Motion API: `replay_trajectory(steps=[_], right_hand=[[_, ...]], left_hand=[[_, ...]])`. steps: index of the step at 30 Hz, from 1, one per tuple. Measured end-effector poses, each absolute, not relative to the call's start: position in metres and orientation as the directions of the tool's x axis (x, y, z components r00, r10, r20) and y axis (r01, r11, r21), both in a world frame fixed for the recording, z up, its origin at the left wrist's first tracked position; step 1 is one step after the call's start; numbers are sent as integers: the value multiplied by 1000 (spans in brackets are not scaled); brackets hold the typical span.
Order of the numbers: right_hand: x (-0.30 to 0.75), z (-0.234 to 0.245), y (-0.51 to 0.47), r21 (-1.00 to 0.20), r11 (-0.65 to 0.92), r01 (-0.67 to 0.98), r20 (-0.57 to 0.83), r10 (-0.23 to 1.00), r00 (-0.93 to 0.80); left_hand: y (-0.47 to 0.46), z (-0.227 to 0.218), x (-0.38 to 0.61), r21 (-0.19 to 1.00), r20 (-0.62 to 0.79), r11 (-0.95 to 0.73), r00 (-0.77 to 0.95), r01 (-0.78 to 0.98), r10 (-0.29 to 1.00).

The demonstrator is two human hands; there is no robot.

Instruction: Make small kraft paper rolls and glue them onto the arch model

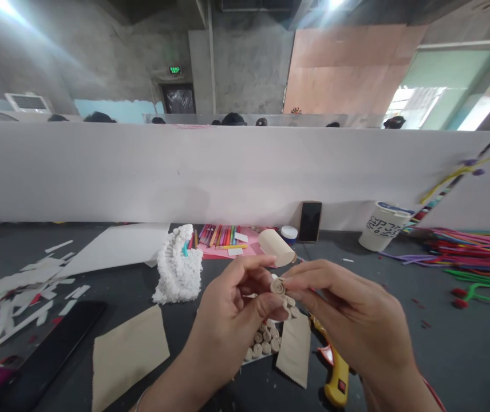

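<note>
Between the fingertips of my left hand [232,317] and my right hand [352,315] is a small beige paper roll [277,286], its spiral end facing me. Both hands are closed in a pinch on it, above the dark table. Beneath them lies a board with several similar rolls [266,346] standing side by side, partly hidden by my left hand. A beige paper strip [294,349] rests beside that board. Close to my right wrist is a yellow utility knife [337,377]. A larger beige paper sheet [129,355] lies left of my left forearm.
A white bumpy craft piece [178,266] stands beyond my left hand, near colored pens [221,236]. Behind are a cardboard tube [276,247], an upright phone [311,221] and a white cup [384,226]. Pipe cleaners [477,252] lie right; paper strips [13,303] and a dark phone-like slab [51,355] left.
</note>
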State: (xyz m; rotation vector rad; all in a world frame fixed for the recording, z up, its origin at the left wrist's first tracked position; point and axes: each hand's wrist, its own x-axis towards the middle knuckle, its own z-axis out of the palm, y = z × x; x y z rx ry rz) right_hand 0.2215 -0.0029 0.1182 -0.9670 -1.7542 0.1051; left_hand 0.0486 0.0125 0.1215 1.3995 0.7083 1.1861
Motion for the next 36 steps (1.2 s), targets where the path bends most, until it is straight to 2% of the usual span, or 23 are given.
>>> replay_trajectory(steps=[4,8,12,17,21,25,30,33,36], right_hand=[[221,113,-2,-556,607,567,730,683,-16],[220,108,0,-611,508,607,693,713,102],[219,113,0,-552,513,657,723,688,69],[213,120,-3,-532,569,627,734,679,7],[212,120,-5,-580,569,582,712,702,24],[216,120,-6,-653,569,500,654,757,-8],[219,122,-7,-639,595,488,642,761,-87],[218,121,-6,-636,560,531,633,772,-56],[219,118,-2,-623,512,592,629,778,-11]], left_hand=[[12,117,50,960,279,-254,309,-118,909],[11,115,54,948,313,-285,243,-143,918],[14,116,57,956,285,-258,229,-140,931],[17,114,58,955,277,-247,199,-163,940],[18,111,56,952,285,-254,196,-170,938],[20,109,53,948,299,-254,266,-191,917],[24,111,53,945,299,-241,286,-221,910],[23,113,52,958,279,-250,256,-141,925],[22,113,50,944,321,-330,264,-12,910]])
